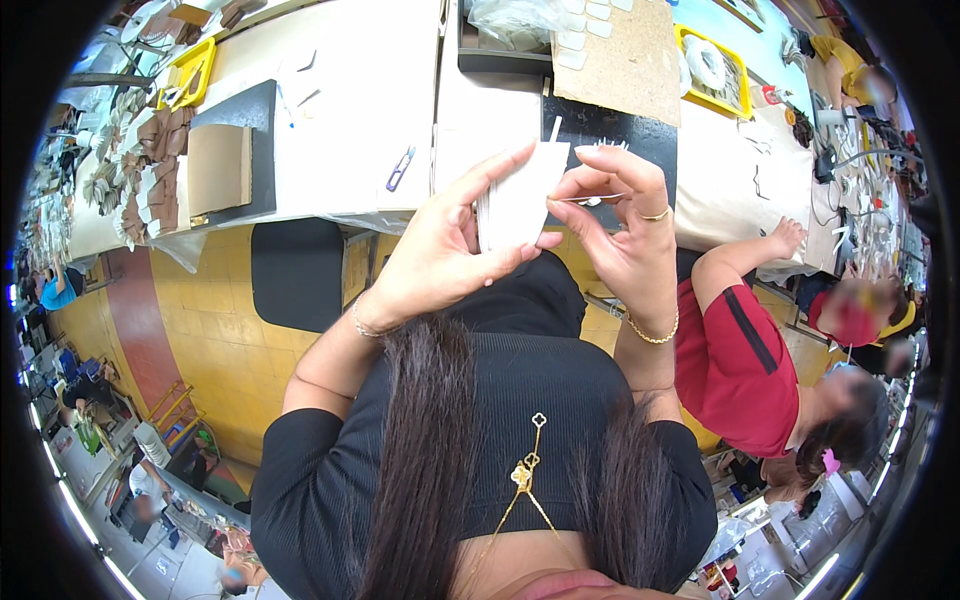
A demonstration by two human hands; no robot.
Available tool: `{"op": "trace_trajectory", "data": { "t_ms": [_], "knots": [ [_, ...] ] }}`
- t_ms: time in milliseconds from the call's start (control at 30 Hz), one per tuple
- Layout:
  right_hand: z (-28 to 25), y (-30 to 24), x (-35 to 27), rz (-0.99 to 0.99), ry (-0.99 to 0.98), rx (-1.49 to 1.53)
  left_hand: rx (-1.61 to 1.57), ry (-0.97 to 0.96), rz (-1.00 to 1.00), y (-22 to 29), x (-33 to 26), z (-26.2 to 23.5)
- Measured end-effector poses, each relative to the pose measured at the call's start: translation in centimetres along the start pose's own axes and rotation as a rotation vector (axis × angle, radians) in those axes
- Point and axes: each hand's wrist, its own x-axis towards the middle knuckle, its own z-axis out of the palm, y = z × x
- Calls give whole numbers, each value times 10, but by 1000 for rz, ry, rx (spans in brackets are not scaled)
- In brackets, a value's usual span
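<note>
In front of my chest, my left hand (440,240) grips a small stack of flat white pieces (527,200), thumb along the near side and fingers behind. A narrow white strip (556,128) sticks up past its far edge. Close to the stack's right side, my right hand (632,230) pinches a thin, pale, thread-like piece (602,197) between thumb and forefinger. Whether that piece touches the stack I cannot tell. Beyond my left hand, a pair of blue-handled thread snips (400,168) lies on the pale table (375,110).
A brown board (220,168) rests on a dark mat at left, beside heaped brown pieces (155,160). Another board (625,60) and a yellow tray (745,85) stand at the far right. Close on my right sits a co-worker in red (735,350). A black stool (295,275) stands left.
</note>
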Motion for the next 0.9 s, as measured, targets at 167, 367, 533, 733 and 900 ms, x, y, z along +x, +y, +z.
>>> {"op": "trace_trajectory", "data": {
  "t_ms": [167, 367, 533, 733, 900],
  "knots": [
    [-1, -2, -2, 83, -26, 127, 271, 14, 109, -3, 3, -2],
    [-10, -3, 0, -10, 27, -28, -31, 31, -5, -6, 1, -1],
    [-19, -1, 2, -8, 52, -55, 33, -6, 35, -5, 0, 2],
    [-18, -1, 1, -10, 62, -71, 104, -23, 28, -3, -5, 2],
    [-17, -1, 1, -17, 77, -77, 89, -23, 33, -3, -7, 4]
  ]
}}
